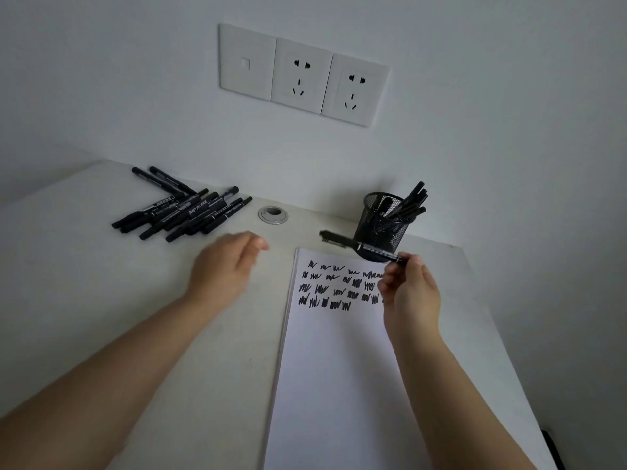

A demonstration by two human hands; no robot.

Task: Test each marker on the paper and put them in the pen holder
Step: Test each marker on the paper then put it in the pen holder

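Head cam: right hand (409, 290) grip pinching marker (364, 247) by one end, held level over top of paper (339, 368), pen holder (381, 225) just behind it. Left hand (225, 262) grip loose, empty, hovering over worktop (101, 300), marker pile (183, 210) beyond.

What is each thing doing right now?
Left hand: open, holds nothing.
Right hand: pinches a marker.
Marker: held level, in front of the holder.
Pen holder: upright, with markers in it.
Marker pile: lying on the desk.
Paper: flat, scribbled near the top.
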